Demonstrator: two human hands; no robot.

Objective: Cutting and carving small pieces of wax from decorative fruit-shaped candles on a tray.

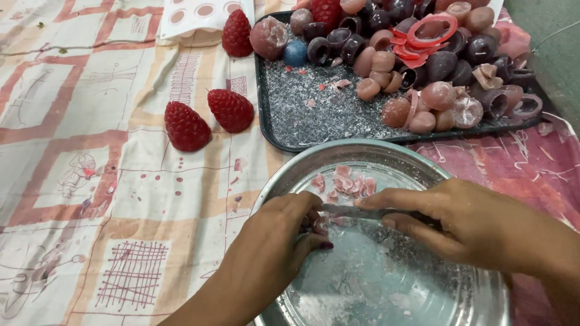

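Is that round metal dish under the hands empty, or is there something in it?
Not empty. The round silver metal dish holds pink wax-like shavings near its far rim and a pale powdery scatter across its bottom.

Three red strawberry-shaped pieces [185,125] lie on the patterned cloth [90,181] beside a black tray [264,115] of small round moulds [423,60].

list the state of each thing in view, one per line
left hand: closed on a small pink piece
small pink piece: pinched, mostly hidden
right hand: gripping a thin blade
thin blade: level, tip at the piece
metal plate: holds pink shavings
black tray: heaped with moulded pieces
three red strawberry shapes: whole, on the cloth
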